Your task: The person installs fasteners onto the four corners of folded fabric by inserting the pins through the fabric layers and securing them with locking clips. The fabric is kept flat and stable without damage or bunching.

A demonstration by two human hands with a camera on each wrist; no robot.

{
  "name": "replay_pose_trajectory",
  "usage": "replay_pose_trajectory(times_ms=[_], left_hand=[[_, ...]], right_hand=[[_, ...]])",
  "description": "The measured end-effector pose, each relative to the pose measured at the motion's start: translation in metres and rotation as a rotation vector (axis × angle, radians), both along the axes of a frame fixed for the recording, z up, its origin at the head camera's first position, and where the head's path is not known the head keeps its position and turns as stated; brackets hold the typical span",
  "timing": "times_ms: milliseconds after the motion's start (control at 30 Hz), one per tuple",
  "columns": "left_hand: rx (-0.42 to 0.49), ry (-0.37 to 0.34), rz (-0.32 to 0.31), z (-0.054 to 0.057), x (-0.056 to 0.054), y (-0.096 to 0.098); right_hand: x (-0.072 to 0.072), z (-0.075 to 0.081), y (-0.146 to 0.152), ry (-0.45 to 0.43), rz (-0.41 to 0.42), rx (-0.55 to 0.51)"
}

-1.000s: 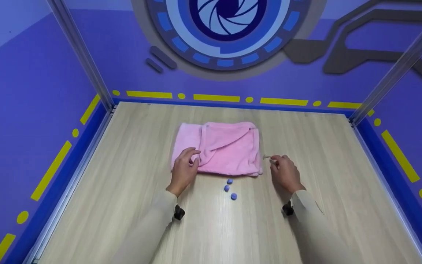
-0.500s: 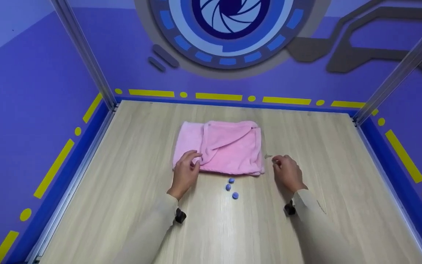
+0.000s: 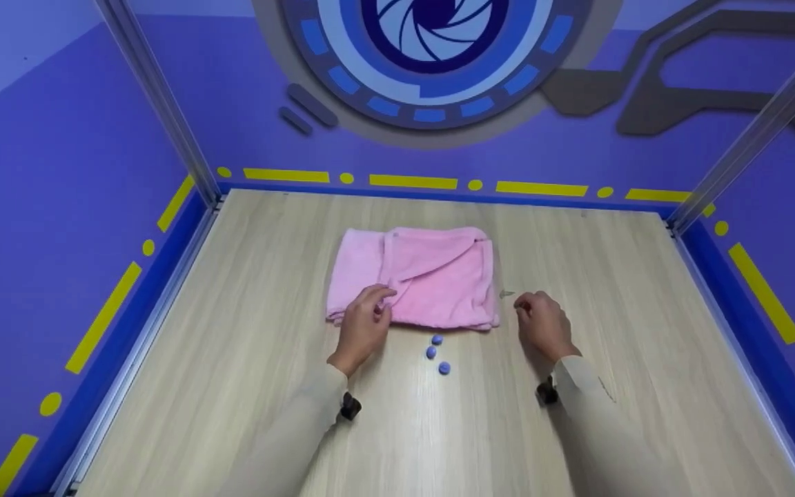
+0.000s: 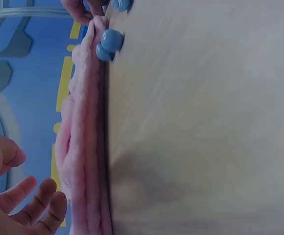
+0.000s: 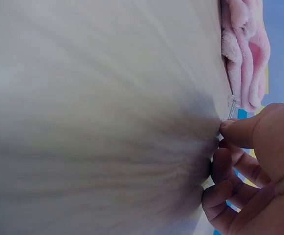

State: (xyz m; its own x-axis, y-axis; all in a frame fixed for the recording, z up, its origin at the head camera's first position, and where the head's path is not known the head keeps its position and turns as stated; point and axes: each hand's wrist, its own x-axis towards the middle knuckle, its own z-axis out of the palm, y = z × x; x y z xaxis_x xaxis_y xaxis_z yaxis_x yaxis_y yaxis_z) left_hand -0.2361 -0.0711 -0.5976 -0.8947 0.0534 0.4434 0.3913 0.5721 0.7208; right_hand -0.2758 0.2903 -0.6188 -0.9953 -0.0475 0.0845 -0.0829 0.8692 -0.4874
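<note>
In the head view, a folded pink cloth [image 3: 439, 283], plush and layered, lies on the wooden table. My left hand [image 3: 366, 324] hovers at its front left edge, fingers loosely bent and nothing between them; the left wrist view shows these fingers [image 4: 46, 196] spread apart. Right of the cloth, my right hand [image 3: 542, 321] has its bent fingertips down at the tabletop. Just beyond them lies a small clear piece [image 3: 506, 294] with a thin stem. The right wrist view shows that clear piece [image 5: 234, 100] between thumb tip and cloth, its stem's end hidden by the thumb.
Three small blue rounded pieces [image 3: 431, 353] lie on the table [image 3: 397, 428] in front of the cloth, between the hands. Blue-purple panels [image 3: 183, 103] with yellow dashes and metal posts [image 3: 163, 103] enclose the table's back and sides.
My left hand has moved slightly right along the cloth's front edge. My right fingers, at first against the clear piece, now sit slightly apart from it. The cloth and blue pieces stay put.
</note>
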Motion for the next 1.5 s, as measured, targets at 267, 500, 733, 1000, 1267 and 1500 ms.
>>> replay_pose_trajectory(times_ms=[267,500,733,1000,1267,1500], left_hand=[[-0.113,0.008,-0.134,0.014,-0.001,0.038],[-0.230,0.000,-0.227,0.024,-0.003,0.069],[-0.346,-0.126,-0.347,0.029,-0.001,0.095],[-0.450,-0.201,-0.412,0.025,0.005,0.111],[-0.563,-0.283,-0.431,0.018,0.003,0.121],[-0.588,-0.404,-0.484,0.014,0.000,0.125]], right_hand=[[0.004,0.001,0.008,0.014,0.010,-0.042],[0.009,0.006,0.014,0.060,-0.017,-0.093],[0.016,0.009,0.020,0.104,-0.091,-0.105],[0.019,0.013,0.028,0.176,-0.122,-0.126],[0.022,0.015,0.039,0.191,-0.143,-0.136],[0.024,0.010,0.043,0.166,-0.138,-0.137]])
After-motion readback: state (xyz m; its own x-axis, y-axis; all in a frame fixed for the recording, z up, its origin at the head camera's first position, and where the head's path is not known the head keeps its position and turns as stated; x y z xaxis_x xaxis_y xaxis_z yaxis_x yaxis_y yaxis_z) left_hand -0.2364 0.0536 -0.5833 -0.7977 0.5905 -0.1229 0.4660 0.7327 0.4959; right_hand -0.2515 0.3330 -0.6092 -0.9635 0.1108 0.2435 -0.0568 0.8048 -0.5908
